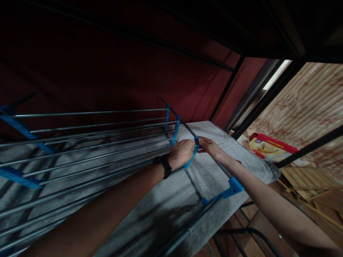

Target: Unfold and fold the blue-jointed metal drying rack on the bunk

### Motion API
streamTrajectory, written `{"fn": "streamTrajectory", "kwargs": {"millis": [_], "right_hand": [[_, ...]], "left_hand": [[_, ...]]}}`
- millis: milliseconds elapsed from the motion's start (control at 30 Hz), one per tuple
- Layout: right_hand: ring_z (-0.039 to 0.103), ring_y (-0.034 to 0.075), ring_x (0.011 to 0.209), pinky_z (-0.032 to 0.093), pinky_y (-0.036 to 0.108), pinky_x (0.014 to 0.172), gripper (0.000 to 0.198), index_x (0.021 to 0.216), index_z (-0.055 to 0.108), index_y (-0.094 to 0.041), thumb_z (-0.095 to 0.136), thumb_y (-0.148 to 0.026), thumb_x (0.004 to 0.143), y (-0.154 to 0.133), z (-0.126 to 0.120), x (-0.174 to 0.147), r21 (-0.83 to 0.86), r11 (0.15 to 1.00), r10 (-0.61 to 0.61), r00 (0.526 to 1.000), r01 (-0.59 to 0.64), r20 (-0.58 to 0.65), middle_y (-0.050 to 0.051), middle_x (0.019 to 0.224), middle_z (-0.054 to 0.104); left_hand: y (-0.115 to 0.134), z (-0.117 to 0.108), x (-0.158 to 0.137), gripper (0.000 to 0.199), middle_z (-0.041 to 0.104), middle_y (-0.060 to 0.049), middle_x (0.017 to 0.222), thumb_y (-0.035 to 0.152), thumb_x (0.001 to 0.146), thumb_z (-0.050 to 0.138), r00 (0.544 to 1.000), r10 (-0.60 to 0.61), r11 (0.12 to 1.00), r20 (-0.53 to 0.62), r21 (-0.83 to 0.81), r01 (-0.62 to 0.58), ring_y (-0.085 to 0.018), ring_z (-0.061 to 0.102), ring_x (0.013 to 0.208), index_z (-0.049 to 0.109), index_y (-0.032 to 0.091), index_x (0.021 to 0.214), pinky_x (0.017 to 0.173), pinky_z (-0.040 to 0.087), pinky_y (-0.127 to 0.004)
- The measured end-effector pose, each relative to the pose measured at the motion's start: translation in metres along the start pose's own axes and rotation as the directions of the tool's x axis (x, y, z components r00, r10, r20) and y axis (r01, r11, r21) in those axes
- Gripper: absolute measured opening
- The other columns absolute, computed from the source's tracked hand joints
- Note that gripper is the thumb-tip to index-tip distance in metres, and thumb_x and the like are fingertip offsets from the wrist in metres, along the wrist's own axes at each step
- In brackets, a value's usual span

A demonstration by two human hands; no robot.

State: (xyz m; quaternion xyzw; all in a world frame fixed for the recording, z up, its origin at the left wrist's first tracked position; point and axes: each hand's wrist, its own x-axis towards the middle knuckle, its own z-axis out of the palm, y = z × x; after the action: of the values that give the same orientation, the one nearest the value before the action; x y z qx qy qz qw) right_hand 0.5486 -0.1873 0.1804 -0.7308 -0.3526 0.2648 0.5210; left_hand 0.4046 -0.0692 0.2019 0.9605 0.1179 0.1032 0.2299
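Note:
A rack point(107, 158) of grey metal tubes with blue plastic brackets lies on a grey cloth-covered surface. My left hand point(183, 153), a black band at its wrist, is closed around a blue bracket point(190, 159) near the rack's right end. Close beside it, my right hand point(210, 147) grips the same joint, where the bracket meets a dark end tube point(189, 129); its fingertips are partly hidden. Nearer to me, another blue bracket point(233, 188) sits on the end tube, below my right forearm.
Grey cloth point(214, 178) covers the surface beneath the rack. Dark metal frame posts point(268, 94) stand at the right, before a corrugated wall point(308, 103). A red-edged box point(273, 147) and wooden slats point(308, 182) lie beyond. A dark red wall point(120, 78) runs behind.

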Motion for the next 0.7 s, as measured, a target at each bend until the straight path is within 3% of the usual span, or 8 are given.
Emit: {"fn": "streamTrajectory", "kwargs": {"millis": [433, 600, 700], "right_hand": [[0.067, 0.017, 0.087, 0.062, 0.031, 0.075, 0.041, 0.127, 0.062, -0.018, 0.047, -0.043, 0.098, 0.0027, 0.0033, 0.0002, -0.125, 0.992, 0.002, 0.999, -0.007, -0.043, 0.007, 0.102, 0.069], [0.068, 0.016, 0.084, 0.063, 0.032, 0.078, 0.042, 0.131, 0.06, -0.019, 0.046, -0.042, 0.099, -0.0015, 0.0037, -0.0009, -0.161, 0.987, 0.01, 0.999, -0.016, -0.039, 0.007, 0.104, 0.07], [0.068, 0.016, 0.085, 0.062, 0.03, 0.078, 0.042, 0.132, 0.059, -0.019, 0.046, -0.041, 0.099, -0.0057, 0.004, -0.003, -0.204, 0.979, 0.011, 0.999, -0.02, -0.048, 0.007, 0.105, 0.07]], "left_hand": [[0.0044, -0.0035, -0.0032, 0.026, 0.068, -0.01, 0.122, 0.021, 0.099, 0.042, 1.0, -0.017, 1.0, 0.006, -0.022, 0.017, -0.022, 0.06, 0.12, 0.062, 0.016, 0.116, 0.101, 0.046, -0.032], [0.0066, -0.0041, -0.001, 0.026, 0.069, -0.012, 0.119, 0.019, 0.098, 0.043, 0.999, -0.035, 0.999, 0.005, 0.003, 0.035, -0.024, 0.064, 0.114, 0.063, 0.017, 0.113, 0.095, 0.049, -0.034], [0.0066, -0.0019, 0.0039, 0.023, 0.069, -0.012, 0.117, 0.019, 0.097, 0.046, 1.0, 0.01, 0.999, 0.03, 0.037, -0.011, -0.024, 0.063, 0.113, 0.064, 0.016, 0.11, 0.095, 0.05, -0.034]]}}
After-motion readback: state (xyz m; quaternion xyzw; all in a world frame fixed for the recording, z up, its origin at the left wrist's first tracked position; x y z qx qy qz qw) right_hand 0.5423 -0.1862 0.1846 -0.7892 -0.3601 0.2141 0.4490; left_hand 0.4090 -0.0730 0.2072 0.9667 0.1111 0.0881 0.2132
